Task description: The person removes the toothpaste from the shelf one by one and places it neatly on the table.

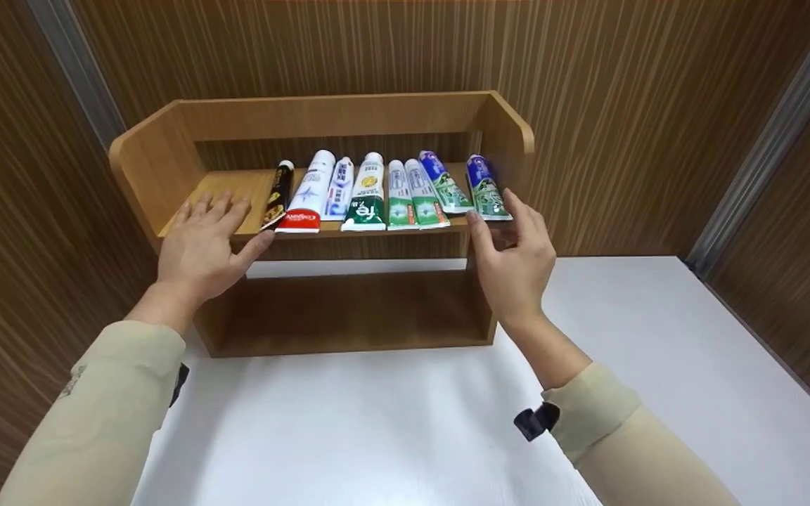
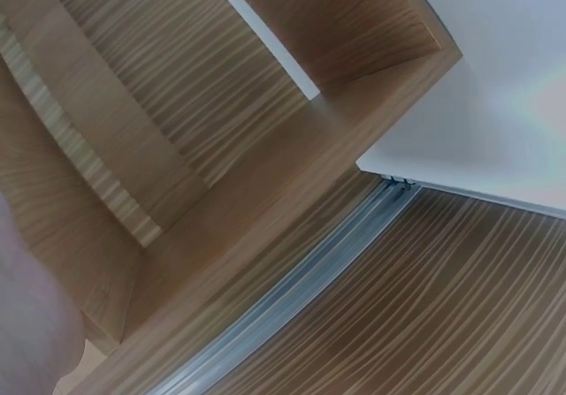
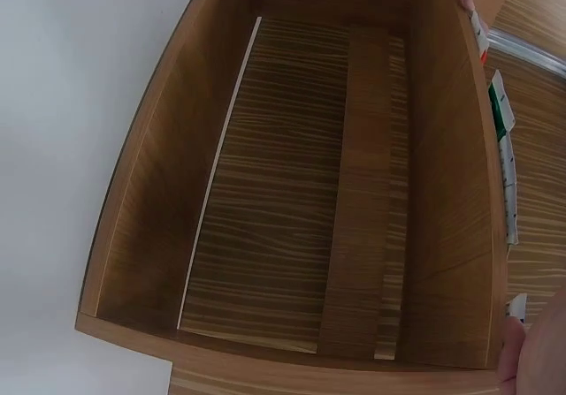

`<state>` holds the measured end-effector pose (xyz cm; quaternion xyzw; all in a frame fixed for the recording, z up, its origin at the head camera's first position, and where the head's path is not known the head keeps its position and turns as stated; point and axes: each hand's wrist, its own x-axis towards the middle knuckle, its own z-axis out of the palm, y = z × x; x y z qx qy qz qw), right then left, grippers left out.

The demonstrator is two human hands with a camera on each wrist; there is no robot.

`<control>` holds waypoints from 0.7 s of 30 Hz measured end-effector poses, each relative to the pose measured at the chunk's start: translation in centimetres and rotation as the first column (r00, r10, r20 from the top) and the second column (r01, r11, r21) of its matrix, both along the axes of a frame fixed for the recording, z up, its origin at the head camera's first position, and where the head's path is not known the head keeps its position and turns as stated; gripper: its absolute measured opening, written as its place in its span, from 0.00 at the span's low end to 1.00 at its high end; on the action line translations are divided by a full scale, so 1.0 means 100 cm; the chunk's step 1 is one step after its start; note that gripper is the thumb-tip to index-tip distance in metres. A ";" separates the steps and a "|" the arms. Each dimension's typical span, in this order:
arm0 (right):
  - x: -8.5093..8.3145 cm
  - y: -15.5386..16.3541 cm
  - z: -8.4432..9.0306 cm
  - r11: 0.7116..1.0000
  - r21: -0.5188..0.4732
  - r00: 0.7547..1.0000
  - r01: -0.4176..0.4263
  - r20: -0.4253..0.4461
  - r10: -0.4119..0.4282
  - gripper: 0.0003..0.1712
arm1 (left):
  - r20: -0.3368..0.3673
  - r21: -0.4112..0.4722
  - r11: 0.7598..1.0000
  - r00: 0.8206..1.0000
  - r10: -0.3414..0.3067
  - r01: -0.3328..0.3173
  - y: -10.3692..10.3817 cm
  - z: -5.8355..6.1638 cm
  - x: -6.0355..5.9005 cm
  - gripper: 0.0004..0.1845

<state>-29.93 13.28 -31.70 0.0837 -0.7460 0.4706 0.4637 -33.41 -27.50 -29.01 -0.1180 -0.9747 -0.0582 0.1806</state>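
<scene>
In the head view, several toothpaste tubes lie side by side on the upper board of a wooden shelf [image 1: 335,112]. My left hand [image 1: 197,249] rests on the board's left part, fingers straight and spread, its thumb by the lower end of a black tube [image 1: 280,190]. At the row's right end, my right hand [image 1: 517,260] holds a blue and green tube [image 1: 486,186] by its flat end, thumb on one side and index finger on the other. Between them lie a red and white tube [image 1: 313,186], a white and green tube [image 1: 368,190] and other tubes.
The shelf's lower compartment [image 1: 356,309] faces me, above a white table [image 1: 349,422]. Striped wood-look panels [image 1: 623,140] stand behind and at both sides, with metal strips [image 1: 763,140] at the corners. Raised side walls bound the upper board.
</scene>
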 end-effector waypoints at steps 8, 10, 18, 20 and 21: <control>-0.006 -0.005 -0.006 0.995 0.078 0.997 0.060 0.051 -0.064 0.39 | -0.044 0.004 1.000 0.999 0.011 -0.011 0.001 -0.005 0.000 0.51; -0.009 -0.006 -0.007 0.992 0.099 0.995 0.079 0.058 -0.085 0.40 | -0.056 0.007 1.000 0.998 0.011 -0.011 0.001 -0.006 -0.001 0.51; -0.017 -0.010 -0.013 0.979 0.153 0.985 0.136 0.082 -0.150 0.42 | -0.075 0.013 1.000 0.997 0.015 -0.014 0.002 -0.009 -0.002 0.49; -0.018 -0.010 -0.014 0.976 0.158 0.983 0.150 0.082 -0.165 0.41 | -0.071 0.015 1.000 0.997 0.017 -0.016 0.001 -0.009 -0.002 0.49; -0.019 -0.011 -0.015 0.975 0.160 0.982 0.156 0.080 -0.171 0.40 | -0.069 0.014 1.000 0.997 0.019 -0.018 0.001 -0.009 -0.002 0.49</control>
